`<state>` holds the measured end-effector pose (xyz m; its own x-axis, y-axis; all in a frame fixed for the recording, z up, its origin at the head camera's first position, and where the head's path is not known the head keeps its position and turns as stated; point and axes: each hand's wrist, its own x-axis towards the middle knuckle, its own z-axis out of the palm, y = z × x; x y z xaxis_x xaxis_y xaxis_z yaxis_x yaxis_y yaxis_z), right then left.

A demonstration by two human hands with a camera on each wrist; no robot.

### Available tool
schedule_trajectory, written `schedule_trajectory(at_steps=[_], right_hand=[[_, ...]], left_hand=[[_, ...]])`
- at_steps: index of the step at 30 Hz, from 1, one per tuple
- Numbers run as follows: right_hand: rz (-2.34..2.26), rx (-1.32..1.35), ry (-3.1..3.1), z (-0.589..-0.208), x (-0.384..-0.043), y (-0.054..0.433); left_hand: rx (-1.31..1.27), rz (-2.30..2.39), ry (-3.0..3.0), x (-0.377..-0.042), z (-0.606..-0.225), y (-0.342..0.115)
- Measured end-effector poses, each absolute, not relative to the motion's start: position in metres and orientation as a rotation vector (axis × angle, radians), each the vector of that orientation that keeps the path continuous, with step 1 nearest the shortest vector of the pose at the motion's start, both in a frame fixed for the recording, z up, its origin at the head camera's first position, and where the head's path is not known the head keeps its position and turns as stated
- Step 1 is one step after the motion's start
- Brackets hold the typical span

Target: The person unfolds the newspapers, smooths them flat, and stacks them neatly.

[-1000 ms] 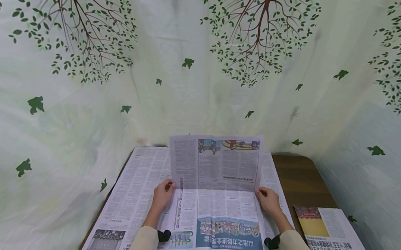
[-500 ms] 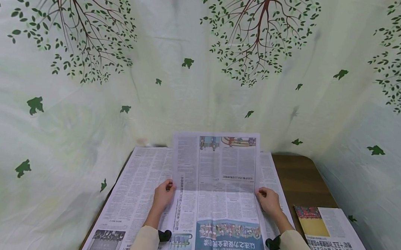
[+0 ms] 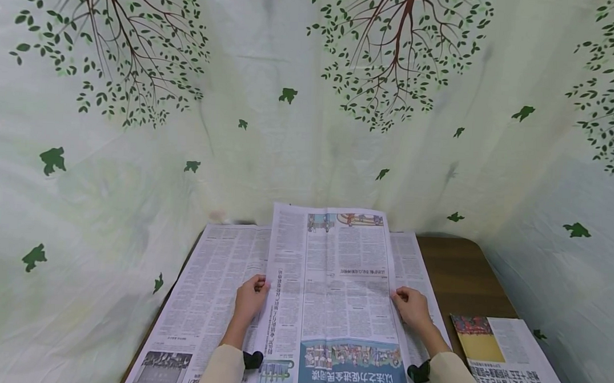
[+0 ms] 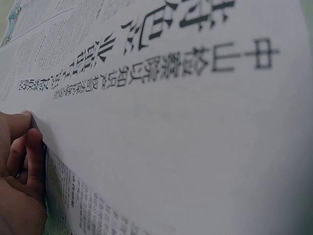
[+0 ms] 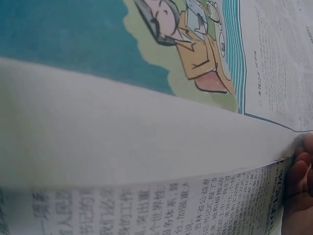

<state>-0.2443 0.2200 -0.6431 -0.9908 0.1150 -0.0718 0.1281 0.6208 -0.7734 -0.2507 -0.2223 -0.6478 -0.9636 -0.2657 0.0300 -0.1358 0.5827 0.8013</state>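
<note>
A newspaper sheet with a blue illustrated panel is held up over a wider spread newspaper. My left hand pinches its left edge between thumb and curled fingers. At the opposite edge, my right hand pinches the paper at about the same height. The sheet's far part rises above the back of the table and leans away. In the left wrist view the left hand grips the edge, with large print beside it. The right wrist view shows the right hand at the sheet's margin, a printed page beneath.
A folded newspaper with a red and yellow picture lies at the right on the dark wooden table. Behind the table hangs a pale curtain printed with trees and leaves.
The sheet's upper part has tilted back, its far edge now looking narrower and its print brighter. Both hands stay nearly in place, still pinching the edges.
</note>
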Motion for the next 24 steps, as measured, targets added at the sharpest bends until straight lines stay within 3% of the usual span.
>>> schedule_trajectory(at_steps=[24], right_hand=[[-1.332,0.268,2.784,-0.6425,-0.2462,0.2214]], left_hand=[[0.334,-1.328,-2.672,-0.2508,-0.6487,-0.2287]])
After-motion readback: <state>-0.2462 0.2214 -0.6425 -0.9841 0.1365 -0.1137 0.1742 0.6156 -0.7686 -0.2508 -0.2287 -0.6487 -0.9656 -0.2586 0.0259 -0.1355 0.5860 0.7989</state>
